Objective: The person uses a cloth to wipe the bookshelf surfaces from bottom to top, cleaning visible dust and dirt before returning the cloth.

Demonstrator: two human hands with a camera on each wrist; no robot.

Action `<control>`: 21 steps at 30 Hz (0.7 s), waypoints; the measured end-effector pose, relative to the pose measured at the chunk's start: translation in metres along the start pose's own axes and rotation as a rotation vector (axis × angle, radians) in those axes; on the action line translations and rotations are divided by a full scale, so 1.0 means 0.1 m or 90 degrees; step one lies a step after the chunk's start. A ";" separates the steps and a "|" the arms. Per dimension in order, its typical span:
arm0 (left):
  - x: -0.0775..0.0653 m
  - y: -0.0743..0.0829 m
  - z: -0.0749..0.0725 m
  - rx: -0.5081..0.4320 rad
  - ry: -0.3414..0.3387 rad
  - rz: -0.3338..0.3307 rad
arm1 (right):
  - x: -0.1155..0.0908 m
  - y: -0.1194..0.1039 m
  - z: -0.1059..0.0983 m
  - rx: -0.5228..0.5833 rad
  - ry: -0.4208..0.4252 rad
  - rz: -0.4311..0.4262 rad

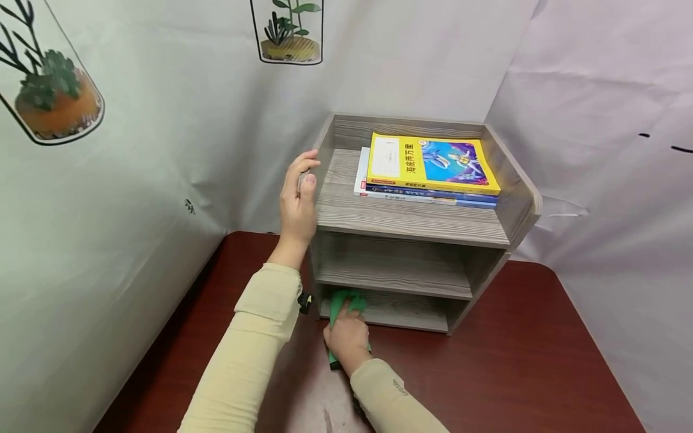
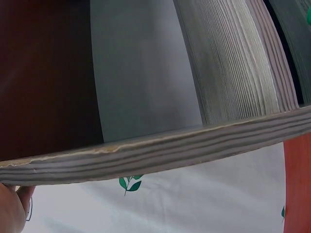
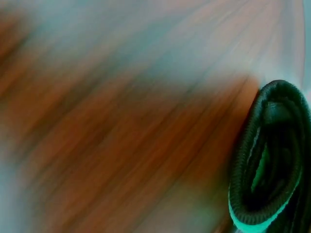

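My left hand [image 1: 299,201] rests against the left side panel of a grey wood-grain shelf unit [image 1: 411,225], high up near the panel's edge. In the left wrist view only a bit of that hand [image 2: 10,208] shows, on the panel's outer side. Low down at the front, my right hand [image 1: 348,334] holds a green cloth [image 1: 341,299] at the left end of the bottom compartment. Part of the cloth is bunched ahead of the fingers, and part hangs back under the palm. Its folded dark border [image 3: 243,179] shows in the right wrist view, where the hand is unseen.
Several books [image 1: 433,165] lie stacked on the unit's top, a yellow one uppermost. The unit stands on a dark red table [image 1: 520,361]. White sheeting [image 1: 178,120] with printed potted plants hangs behind and at both sides.
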State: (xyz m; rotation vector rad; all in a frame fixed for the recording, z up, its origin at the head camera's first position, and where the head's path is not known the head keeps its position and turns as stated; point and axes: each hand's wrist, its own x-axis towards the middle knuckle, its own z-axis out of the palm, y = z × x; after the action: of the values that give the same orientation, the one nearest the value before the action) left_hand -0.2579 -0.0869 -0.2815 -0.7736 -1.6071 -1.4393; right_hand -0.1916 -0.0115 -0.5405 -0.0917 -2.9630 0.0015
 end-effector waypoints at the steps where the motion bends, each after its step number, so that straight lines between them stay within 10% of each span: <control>1: 0.00 0.00 0.00 -0.002 0.000 0.003 | 0.00 -0.03 0.00 0.001 0.002 0.002; 12: 0.00 -0.01 -0.01 0.005 -0.012 -0.008 | -0.02 -0.22 -0.01 0.282 -0.050 0.045; 21: -0.06 -0.36 0.00 0.022 -0.004 0.006 | -0.04 -0.16 0.05 0.611 -0.086 0.080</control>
State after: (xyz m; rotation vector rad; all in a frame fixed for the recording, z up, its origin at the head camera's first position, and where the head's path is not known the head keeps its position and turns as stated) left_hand -0.2867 -0.0923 -0.3038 -0.7655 -1.6263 -1.4005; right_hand -0.1892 -0.0272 -0.5458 -0.1442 -2.7254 1.4413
